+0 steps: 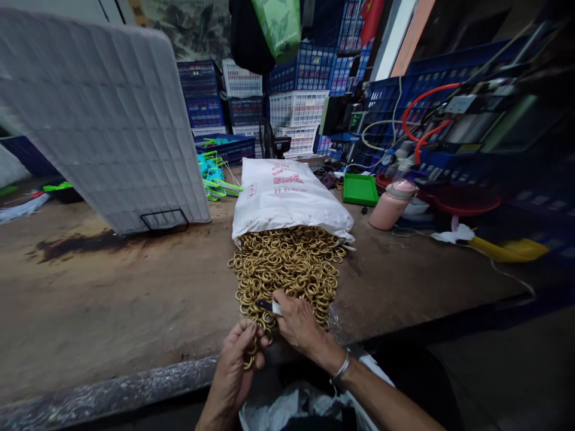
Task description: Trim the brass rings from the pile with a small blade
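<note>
A heap of gold-coloured rings (291, 263) spills from the mouth of a white printed sack (287, 191) onto the table. My left hand (238, 356) is at the near edge of the heap, fingers pinched around a few gold-coloured rings (250, 359). Just to its right and a little farther in, my right hand (299, 320) is closed on a small dark tool with a white part (266, 305). The tool's dark end points left over the rings; its exact kind is unclear. A metal bracelet (342, 366) circles my right wrist.
A tall whitish ribbed panel (103, 120) stands on the left on a dark wire stand (164, 220). To the right are a pink bottle (392, 205), a green tray (360, 190) and a machine with orange hoses (467, 120). Stacked crates (299, 108) line the back.
</note>
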{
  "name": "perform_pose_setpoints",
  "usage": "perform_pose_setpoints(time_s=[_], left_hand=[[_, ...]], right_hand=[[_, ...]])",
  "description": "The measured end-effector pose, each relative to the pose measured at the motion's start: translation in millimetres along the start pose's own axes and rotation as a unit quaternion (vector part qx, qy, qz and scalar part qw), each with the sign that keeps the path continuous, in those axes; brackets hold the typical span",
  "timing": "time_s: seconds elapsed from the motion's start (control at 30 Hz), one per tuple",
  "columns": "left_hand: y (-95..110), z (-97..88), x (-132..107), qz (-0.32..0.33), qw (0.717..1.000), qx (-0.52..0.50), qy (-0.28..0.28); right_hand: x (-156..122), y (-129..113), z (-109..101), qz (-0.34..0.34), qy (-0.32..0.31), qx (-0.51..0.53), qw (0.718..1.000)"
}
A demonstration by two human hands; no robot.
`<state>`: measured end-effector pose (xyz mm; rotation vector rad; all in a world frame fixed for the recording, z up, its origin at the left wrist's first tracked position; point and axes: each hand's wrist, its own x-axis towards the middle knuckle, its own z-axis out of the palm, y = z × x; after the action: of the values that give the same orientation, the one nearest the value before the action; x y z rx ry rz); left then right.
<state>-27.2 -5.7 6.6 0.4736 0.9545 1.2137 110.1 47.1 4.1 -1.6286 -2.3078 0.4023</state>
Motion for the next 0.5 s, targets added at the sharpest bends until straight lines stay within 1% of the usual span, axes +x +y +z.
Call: perform_pose_setpoints(time_s=[0.1, 0.2, 0.3, 0.4, 0.47, 0.5], left_hand=[[-2, 7.6, 6, 0.047, 0.995, 0.075, 0.036], [-5, 12.7, 10, 0.050, 0.985, 0.160, 0.052], [-7, 15.2, 11, 0.054, 0.976, 0.203, 0.052], [-10, 16.3, 10, 0.093, 0.973, 0.207, 0.030], [-11, 16.8, 8, 0.105, 0.971, 0.216, 0.015], [-11, 17.1, 8, 0.096, 0.971, 0.220, 0.013]], right_hand=[[-7, 0, -6, -0.010, 0.002, 0.090, 0.996], [-13, -2, -11, -0.019, 0.005, 0.180, 0.984], [-16, -2, -11, 0.003, 0.002, 0.272, 0.962], [-16, 1, -7, 0.037, -0.025, 0.365, 0.930], [-16, 3, -4, 0.048, -0.033, 0.396, 0.917], [-16, 4, -2, 0.055, -0.032, 0.401, 0.914]])
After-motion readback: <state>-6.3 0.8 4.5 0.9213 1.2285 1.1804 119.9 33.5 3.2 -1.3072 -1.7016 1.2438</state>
